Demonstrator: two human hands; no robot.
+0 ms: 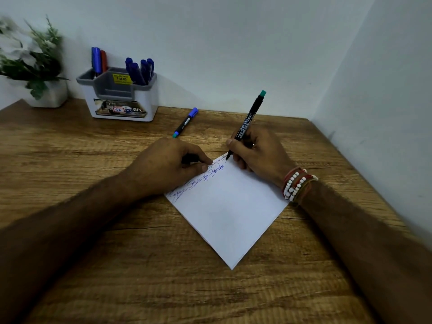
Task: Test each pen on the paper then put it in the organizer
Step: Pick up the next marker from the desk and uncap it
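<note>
at a wooden desk (93, 230), our right fingers (233, 146) pinch a black pen (249, 118), its tip touching the top corner of the paper (231, 211) beside lines of blue script. our right hand (259, 153) rests on the sheet, beaded bracelets (295, 183) at the wrist. our left hand (163, 164) curls round a dark object (192, 157) we cannot identify, pinning the paper's edge. a blue-capped pen (185, 122) lies beyond, near the organizer (121, 99), which holds several pens (138, 71).

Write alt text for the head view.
A right hand grips a black pen, tip on a white paper scribbled in blue; the left hand steadies the paper, pinching what looks like a cap. Another pen lies on the wooden table before an organizer holding pens.
</note>
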